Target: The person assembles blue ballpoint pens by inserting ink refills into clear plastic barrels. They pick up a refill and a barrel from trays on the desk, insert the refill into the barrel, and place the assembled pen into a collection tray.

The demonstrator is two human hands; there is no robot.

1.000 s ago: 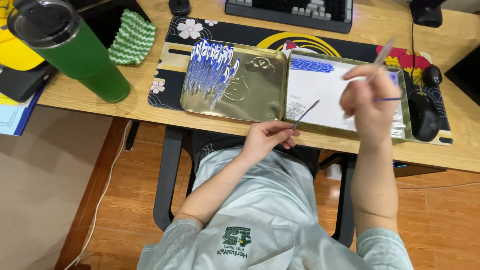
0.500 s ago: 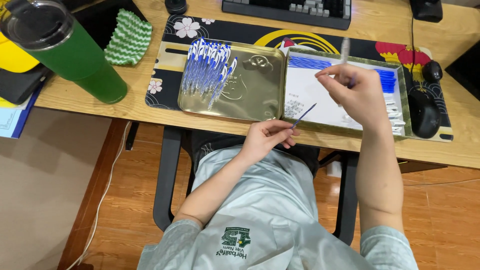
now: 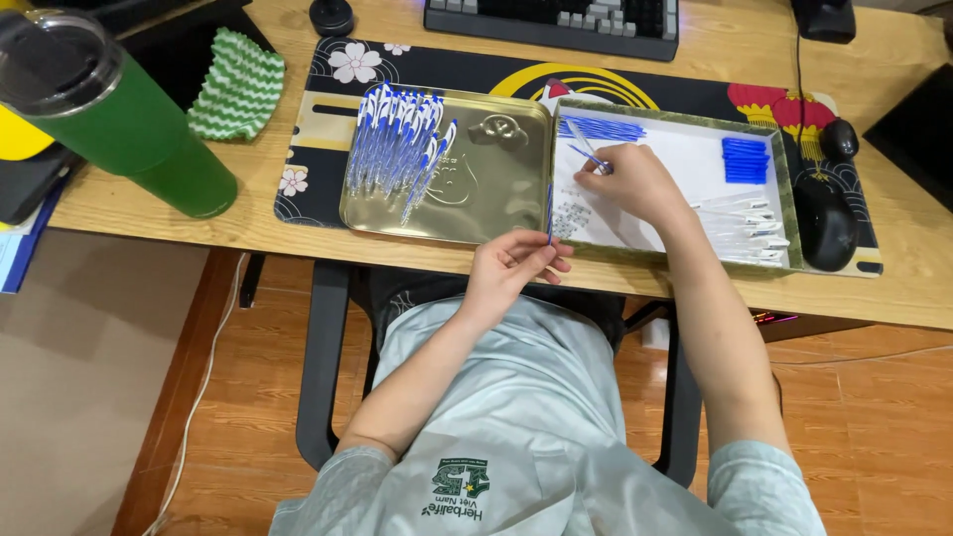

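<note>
- Presently: left hand at the desk's near edge, fingers pinched on a thin blue refill standing upright.
- Right hand inside the white tray, fingertips closed on a clear pen barrel beside a row of blue refills.
- Finished pens heaped on the gold tin lid, left of the tray.
- Green tumbler far left.

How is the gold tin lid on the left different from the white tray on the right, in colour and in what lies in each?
The gold tin lid is shiny metal with an embossed figure; the white tray is matt, with a greenish rim. The lid holds one heap of assembled blue-and-white pens; the tray holds sorted parts: blue refills, blue caps and clear barrels. The right hand reaches into the tray; no hand touches the lid. Both lie flat, side by side on the desk mat.
</note>
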